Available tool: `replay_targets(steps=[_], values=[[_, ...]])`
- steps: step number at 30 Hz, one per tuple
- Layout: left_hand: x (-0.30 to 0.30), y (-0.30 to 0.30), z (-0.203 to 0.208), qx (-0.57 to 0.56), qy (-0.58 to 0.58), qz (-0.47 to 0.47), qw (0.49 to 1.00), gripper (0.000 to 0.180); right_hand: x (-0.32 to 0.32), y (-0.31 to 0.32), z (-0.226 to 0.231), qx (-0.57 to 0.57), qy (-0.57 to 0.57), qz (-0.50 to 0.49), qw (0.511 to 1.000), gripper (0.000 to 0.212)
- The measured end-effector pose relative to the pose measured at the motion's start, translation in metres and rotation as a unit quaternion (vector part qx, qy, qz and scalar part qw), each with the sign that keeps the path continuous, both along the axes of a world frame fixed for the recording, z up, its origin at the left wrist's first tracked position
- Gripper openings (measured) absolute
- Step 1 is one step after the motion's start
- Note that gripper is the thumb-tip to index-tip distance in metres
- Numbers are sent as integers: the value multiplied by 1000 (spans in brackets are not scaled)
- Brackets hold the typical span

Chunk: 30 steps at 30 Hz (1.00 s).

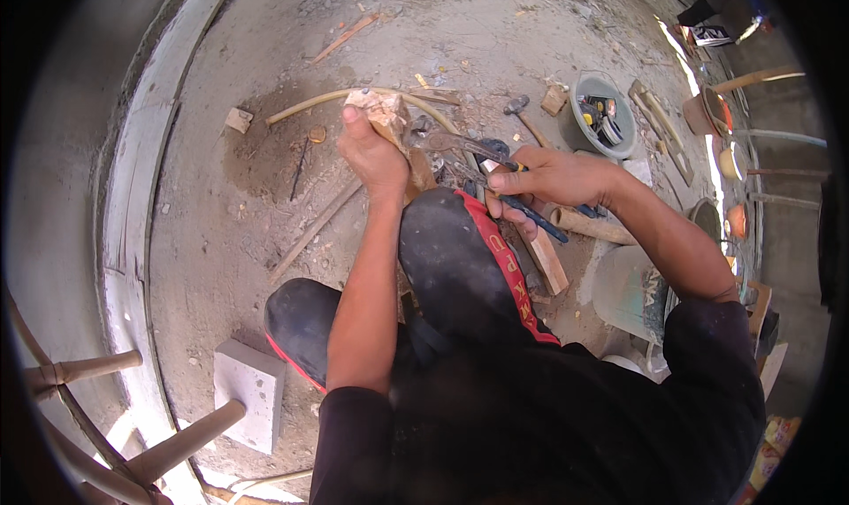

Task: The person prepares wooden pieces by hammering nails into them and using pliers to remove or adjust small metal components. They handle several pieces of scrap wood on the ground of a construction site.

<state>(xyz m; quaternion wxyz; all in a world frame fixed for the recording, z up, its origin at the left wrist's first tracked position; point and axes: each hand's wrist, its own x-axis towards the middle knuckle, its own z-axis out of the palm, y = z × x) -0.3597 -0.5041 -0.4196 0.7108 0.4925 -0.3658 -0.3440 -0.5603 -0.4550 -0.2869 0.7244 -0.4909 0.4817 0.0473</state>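
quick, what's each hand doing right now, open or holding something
Left hand: closed, holding a rough wooden block.
Right hand: closed around the dark handles of metal pincers.

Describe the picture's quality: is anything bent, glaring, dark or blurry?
In the head view, black corners frame a round image and the pale board on the left bows; in the head view, white glare strips stand out on the right, the black shirt loses detail, and the wood block looks fairly sharp.
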Motion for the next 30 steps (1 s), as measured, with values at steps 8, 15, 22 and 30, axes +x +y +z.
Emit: replay_targets(steps=[8, 15, 22, 30], values=[[5, 8, 5, -2, -24, -1, 1000, 71, 8, 10, -12, -174, 0, 66, 983, 40], [-22, 13, 15, 118, -130, -23, 984, 79, 4, 16, -131, -602, 81, -130, 784, 28], [5, 0, -4, 36, 13, -40, 998, 76, 7, 33, -46, -522, 108, -15, 846, 31], [-29, 12, 3, 6, -77, -64, 995, 76, -39, 59, -51, -267, -49, -66, 960, 38]])
